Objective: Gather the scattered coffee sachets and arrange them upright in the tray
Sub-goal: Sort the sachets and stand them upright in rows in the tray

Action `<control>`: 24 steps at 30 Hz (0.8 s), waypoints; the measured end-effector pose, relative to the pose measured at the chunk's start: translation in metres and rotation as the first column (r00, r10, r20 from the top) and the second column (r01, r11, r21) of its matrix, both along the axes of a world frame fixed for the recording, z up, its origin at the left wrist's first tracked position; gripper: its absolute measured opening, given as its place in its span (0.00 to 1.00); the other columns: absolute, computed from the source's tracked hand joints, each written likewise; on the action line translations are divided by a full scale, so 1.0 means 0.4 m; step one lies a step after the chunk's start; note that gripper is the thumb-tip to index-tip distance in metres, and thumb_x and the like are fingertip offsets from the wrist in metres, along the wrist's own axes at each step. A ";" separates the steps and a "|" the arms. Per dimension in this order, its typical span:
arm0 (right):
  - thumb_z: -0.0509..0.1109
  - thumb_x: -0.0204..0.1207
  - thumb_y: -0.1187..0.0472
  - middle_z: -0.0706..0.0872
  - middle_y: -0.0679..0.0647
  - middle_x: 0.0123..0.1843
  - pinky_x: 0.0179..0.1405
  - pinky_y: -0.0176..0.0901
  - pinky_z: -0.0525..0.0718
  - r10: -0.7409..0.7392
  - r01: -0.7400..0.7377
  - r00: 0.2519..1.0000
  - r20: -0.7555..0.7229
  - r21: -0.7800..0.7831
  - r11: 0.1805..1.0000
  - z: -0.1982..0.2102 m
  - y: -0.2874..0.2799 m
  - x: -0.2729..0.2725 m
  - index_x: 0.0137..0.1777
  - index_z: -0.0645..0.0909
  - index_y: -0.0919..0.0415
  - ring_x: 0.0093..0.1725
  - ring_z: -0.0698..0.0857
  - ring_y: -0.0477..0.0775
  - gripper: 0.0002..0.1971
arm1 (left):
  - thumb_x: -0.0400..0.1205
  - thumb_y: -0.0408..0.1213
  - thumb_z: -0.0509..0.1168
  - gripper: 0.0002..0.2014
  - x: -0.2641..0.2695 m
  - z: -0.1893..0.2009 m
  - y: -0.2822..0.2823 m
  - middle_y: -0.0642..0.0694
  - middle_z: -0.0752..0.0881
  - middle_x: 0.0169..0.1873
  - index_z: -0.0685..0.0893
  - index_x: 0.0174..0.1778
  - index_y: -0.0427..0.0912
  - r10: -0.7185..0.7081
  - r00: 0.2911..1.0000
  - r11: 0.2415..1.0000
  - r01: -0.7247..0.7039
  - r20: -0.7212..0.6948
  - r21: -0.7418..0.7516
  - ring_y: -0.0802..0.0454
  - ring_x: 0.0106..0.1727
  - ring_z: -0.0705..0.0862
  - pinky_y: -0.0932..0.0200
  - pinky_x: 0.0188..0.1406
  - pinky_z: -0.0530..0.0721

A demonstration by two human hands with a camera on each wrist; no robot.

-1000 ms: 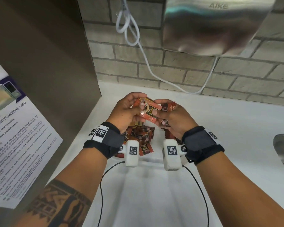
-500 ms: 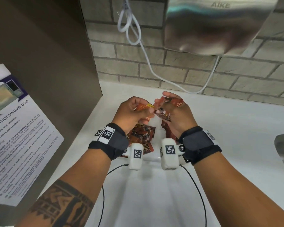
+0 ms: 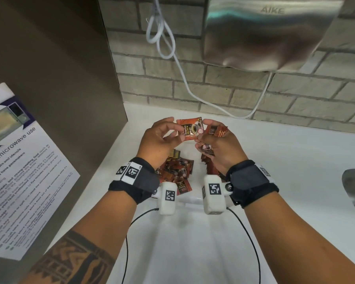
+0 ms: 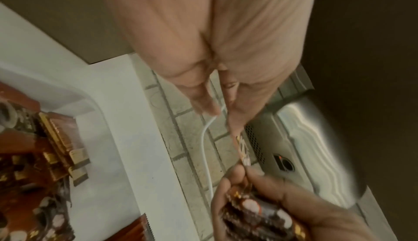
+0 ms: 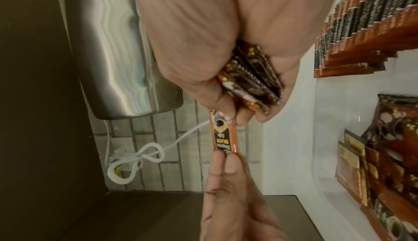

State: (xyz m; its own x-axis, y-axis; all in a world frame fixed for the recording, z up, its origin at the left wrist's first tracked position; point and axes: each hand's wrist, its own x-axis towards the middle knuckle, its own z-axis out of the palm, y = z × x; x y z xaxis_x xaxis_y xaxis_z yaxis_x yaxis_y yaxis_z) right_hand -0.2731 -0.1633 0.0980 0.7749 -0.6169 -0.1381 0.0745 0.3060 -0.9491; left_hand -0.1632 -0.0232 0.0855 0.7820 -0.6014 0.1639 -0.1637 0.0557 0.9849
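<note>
A white counter (image 3: 275,160) meets a grey brick wall (image 3: 254,93) that carries a steel hand dryer (image 3: 271,33) with a looped white cord (image 3: 162,33); a brown panel bearing a microwave notice (image 3: 19,171) stands at the left. Both hands are raised above a white tray (image 3: 191,200). The left hand (image 3: 160,140) pinches one edge of a single coffee sachet (image 3: 191,128) between thumb and fingertips; the thumb and forefinger of the right hand (image 3: 219,146) pinch its opposite edge. The grip of the right hand is also clamped on a bundle of sachets (image 5: 251,76) held against the palm. In the tray, loose sachets (image 3: 176,171) lie heaped at the left, and a row of sachets (image 5: 366,23) stands on edge at the right.
</note>
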 end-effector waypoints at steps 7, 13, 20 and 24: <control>0.75 0.75 0.75 0.90 0.63 0.52 0.46 0.51 0.86 0.021 -0.022 0.999 -0.027 -0.019 1.000 -0.006 0.015 -0.003 0.63 0.82 0.59 0.46 0.88 0.58 0.19 | 0.80 0.22 0.70 0.14 0.004 0.000 0.010 0.40 0.92 0.50 0.82 0.57 0.43 -0.023 0.997 1.000 0.023 -0.078 -0.003 0.54 0.40 0.91 0.59 0.37 0.85; 0.81 0.73 0.63 0.91 0.64 0.56 0.57 0.54 0.88 0.312 -0.329 0.940 -0.137 -0.120 0.937 0.009 -0.004 -0.015 0.64 0.84 0.65 0.55 0.90 0.62 0.19 | 0.83 0.23 0.66 0.15 0.017 0.029 0.007 0.51 0.93 0.47 0.84 0.58 0.47 -0.177 0.956 0.972 0.132 0.234 0.194 0.55 0.47 0.90 0.55 0.52 0.88; 0.71 0.77 0.76 0.88 0.67 0.45 0.54 0.58 0.88 0.430 -0.429 0.884 -0.185 0.048 0.902 0.017 0.001 -0.026 0.59 0.84 0.72 0.49 0.88 0.65 0.11 | 0.75 0.25 0.69 0.38 -0.025 0.050 0.010 0.56 0.68 0.78 0.72 0.78 0.61 -0.473 0.773 0.860 0.301 0.422 0.413 0.59 0.76 0.72 0.55 0.70 0.79; 0.69 0.77 0.75 0.87 0.66 0.55 0.55 0.57 0.87 0.405 -0.403 0.903 -0.145 0.040 0.914 0.004 0.026 -0.015 0.59 0.83 0.70 0.62 0.87 0.65 0.12 | 0.72 0.41 0.78 0.48 -0.055 0.040 -0.016 0.64 0.59 0.82 0.57 0.81 0.75 -0.605 0.620 0.753 0.240 0.500 0.613 0.47 0.74 0.74 0.41 0.73 0.75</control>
State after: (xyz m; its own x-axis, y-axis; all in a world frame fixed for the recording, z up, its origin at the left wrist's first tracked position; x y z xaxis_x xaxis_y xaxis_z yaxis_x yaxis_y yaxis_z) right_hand -0.2792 -0.1530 0.0994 0.9280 -0.2532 -0.2733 -0.1971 0.2888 -0.9369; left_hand -0.1850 -0.0295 0.1015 0.2180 -0.9682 0.1229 -0.8240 -0.1151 0.5548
